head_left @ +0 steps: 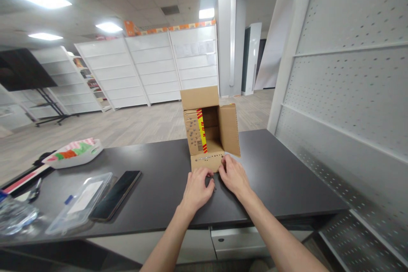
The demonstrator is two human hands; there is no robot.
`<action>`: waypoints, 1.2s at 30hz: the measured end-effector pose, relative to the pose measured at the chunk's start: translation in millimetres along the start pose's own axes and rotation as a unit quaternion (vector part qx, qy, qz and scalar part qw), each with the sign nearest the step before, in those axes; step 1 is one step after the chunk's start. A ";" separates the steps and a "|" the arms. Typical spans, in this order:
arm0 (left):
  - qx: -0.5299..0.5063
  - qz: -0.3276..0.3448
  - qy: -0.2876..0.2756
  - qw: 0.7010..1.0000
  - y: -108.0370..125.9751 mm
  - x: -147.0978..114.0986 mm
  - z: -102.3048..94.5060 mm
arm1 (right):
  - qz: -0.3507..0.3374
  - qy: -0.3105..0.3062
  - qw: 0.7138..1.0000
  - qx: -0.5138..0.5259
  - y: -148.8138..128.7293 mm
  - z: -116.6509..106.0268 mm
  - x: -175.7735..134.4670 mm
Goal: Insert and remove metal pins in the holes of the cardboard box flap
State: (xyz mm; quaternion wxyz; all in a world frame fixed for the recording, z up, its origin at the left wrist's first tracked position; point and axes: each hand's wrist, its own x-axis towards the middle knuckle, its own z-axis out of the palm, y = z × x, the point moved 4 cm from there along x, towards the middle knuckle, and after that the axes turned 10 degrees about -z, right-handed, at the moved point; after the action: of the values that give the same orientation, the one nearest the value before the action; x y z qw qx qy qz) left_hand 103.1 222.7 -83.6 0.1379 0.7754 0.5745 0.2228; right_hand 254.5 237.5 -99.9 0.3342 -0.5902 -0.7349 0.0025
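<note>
An open cardboard box (227, 129) lies on its side on the dark table, its opening towards me. Its front flap (207, 165) lies forward and bears a row of small round dark and silvery spots, too small to name. More such spots dot the left flap (193, 134), beside a yellow and red tape strip (202, 131). My left hand (198, 190) is curled by the front flap's near edge, thumb and fingers closed round a tiny metallic thing (214, 183). My right hand (234, 175) pinches at that flap's right corner; whatever is between its fingertips is hidden.
Left on the table (159, 187) are a black phone (116, 195), a clear plastic case (83, 202), a water bottle (15, 216) and a white basket (78, 159) with colourful packaging. A perforated white panel (344, 93) stands along the right side. Drawers (239, 240) are below the front edge.
</note>
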 end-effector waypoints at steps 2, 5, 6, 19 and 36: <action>0.011 -0.004 -0.002 1.000 0.8 0.2 0.2 | 0.000 -0.001 1.000 0.000 0.0 -0.1 0.2; 0.021 -0.009 -0.002 1.000 1.9 0.2 0.0 | 0.002 -0.002 1.000 -0.002 -0.2 -0.2 0.4; 0.024 -0.011 -0.003 1.000 2.1 0.2 -0.2 | 0.003 -0.003 1.000 -0.002 -0.3 -0.2 0.4; 0.033 -0.001 0.013 0.999 3.0 -0.7 -0.5 | 0.012 -0.012 1.000 0.001 -1.5 -0.1 0.1; 0.063 -0.024 0.019 0.998 1.8 0.0 0.4 | 0.018 -0.013 1.000 0.010 -1.7 -0.8 0.3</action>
State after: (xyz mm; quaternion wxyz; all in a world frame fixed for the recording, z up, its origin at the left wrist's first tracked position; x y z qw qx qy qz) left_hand 104.8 222.2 -83.1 0.0832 0.7642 0.6081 0.1982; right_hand 253.4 236.9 -98.4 0.3305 -0.5997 -0.7284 0.0241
